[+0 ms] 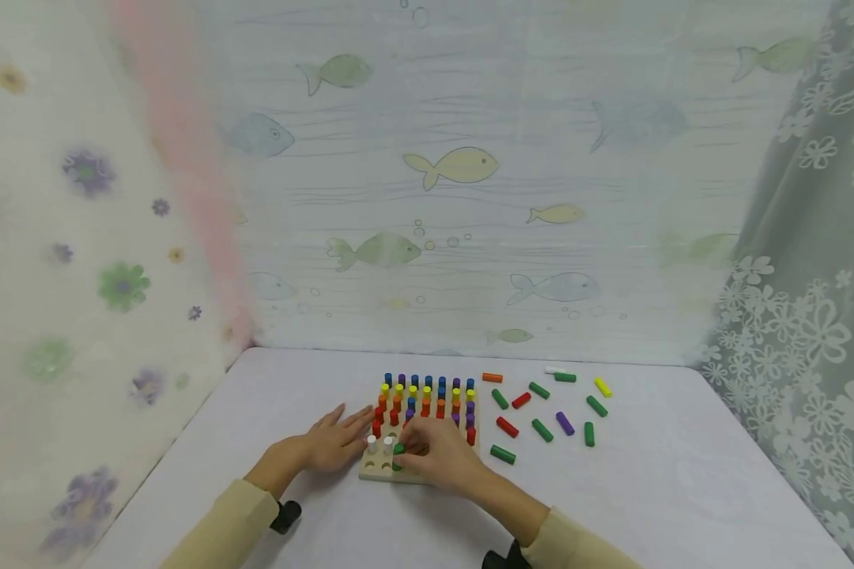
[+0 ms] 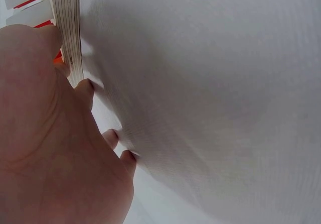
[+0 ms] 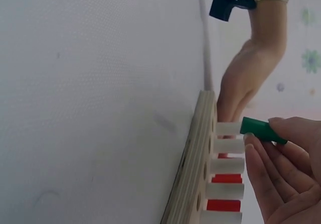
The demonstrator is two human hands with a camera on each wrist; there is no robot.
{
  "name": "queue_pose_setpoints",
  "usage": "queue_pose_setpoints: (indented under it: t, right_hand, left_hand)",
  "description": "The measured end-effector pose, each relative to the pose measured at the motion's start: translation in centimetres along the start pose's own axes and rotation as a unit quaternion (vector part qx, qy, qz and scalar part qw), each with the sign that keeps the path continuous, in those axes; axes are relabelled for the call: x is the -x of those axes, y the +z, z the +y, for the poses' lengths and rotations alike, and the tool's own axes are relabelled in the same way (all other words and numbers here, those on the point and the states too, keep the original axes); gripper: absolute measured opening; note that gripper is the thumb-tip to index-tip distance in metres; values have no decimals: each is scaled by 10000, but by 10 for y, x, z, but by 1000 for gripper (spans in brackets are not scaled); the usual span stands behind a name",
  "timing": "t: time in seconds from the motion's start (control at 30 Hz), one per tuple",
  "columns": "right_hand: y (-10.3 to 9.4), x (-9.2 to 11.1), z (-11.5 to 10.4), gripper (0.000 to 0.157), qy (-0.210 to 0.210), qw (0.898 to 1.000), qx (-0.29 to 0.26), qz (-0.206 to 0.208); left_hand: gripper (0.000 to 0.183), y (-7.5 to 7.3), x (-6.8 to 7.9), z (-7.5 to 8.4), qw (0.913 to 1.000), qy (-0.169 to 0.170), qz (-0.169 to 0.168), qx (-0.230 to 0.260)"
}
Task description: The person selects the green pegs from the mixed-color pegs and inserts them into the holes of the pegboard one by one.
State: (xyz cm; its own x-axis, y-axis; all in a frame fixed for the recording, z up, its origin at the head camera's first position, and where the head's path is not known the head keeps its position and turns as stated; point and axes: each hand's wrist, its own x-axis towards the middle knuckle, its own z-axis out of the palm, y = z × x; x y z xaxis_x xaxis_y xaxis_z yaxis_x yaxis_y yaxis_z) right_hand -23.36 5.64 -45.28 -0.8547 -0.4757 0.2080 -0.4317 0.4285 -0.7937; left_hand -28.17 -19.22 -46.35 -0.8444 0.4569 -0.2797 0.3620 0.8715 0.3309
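A wooden pegboard (image 1: 377,476) with rows of coloured pegs lies on the table. My right hand (image 1: 441,457) pinches a green peg (image 3: 258,128) between thumb and fingers, above the board's near rows. In the right wrist view this peg is tilted, close to a row of white pegs (image 3: 228,146) standing in the board. My left hand (image 1: 338,444) rests at the board's left edge with its fingers spread. In the left wrist view, the left hand (image 2: 55,133) lies against the board's layered side. The right hand hides part of the near rows in the head view.
To the right of the board, loose pegs lie scattered on the white table (image 1: 655,474): several green ones, a purple peg (image 1: 565,423), a yellow peg (image 1: 602,387), an orange peg (image 1: 493,378) and red ones. Patterned curtains (image 1: 455,237) stand behind the table and at its sides.
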Motion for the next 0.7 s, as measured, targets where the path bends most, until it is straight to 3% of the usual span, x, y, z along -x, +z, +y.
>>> queue_pose_setpoints:
  t: [0.37, 0.7]
  right_hand:
    - [15, -7, -8, 11, 185, 9998, -24, 46]
    - [30, -13, -10, 9, 108, 9996, 121, 219]
  left_hand:
    - [62, 2, 0, -2, 10000, 29, -20, 18]
    - [62, 1, 1, -1, 9999, 104, -35, 4]
